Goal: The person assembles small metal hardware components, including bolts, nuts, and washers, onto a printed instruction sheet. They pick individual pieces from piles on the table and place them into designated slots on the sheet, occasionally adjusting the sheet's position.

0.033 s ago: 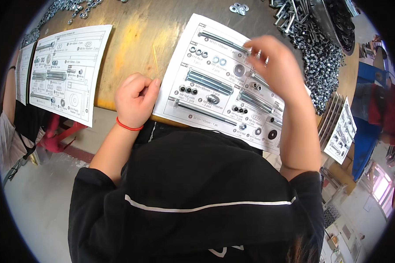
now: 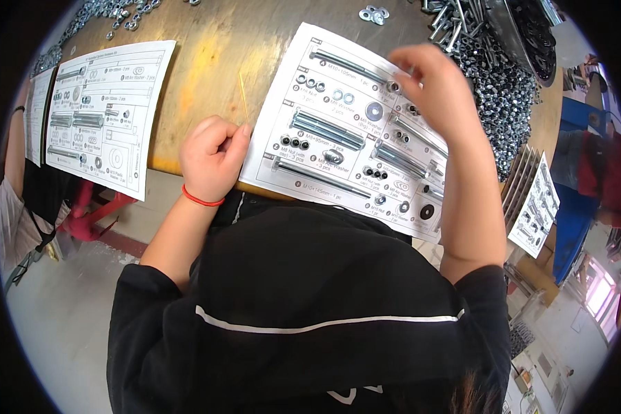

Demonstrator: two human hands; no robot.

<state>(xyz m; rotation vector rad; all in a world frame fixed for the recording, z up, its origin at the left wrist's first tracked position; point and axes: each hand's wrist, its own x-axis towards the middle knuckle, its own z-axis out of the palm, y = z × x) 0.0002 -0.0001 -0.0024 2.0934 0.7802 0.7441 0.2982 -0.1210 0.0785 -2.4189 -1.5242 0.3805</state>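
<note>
Left hand (image 2: pixel 216 155): fingers curled into a loose fist, thumb against the index finger, just beside the left edge of a white sheet (image 2: pixel 258 165); cannot tell whether anything is inside. Red band (image 2: pixel 203 199) on that wrist. Thin yellow strip (image 2: pixel 243 96) on the wooden surface (image 2: pixel 207 65) just beyond the thumb; contact unclear.

Right hand (image 2: pixel 428 86): over the sheet's upper right part, fingers bent, narrow gap to the thumb; cannot tell whether it holds anything. Sheet lies tilted at the near edge of the surface, showing bolts, nuts and washers; unclear which are printed and which real.

Nut pile (image 2: pixel 500 107) just right of the right hand, loose bolts (image 2: pixel 455 27) beyond it. Small washer group (image 2: pixel 374 14) past the sheet's far edge. Second sheet (image 2: pixel 165 56) on the left, well apart.
</note>
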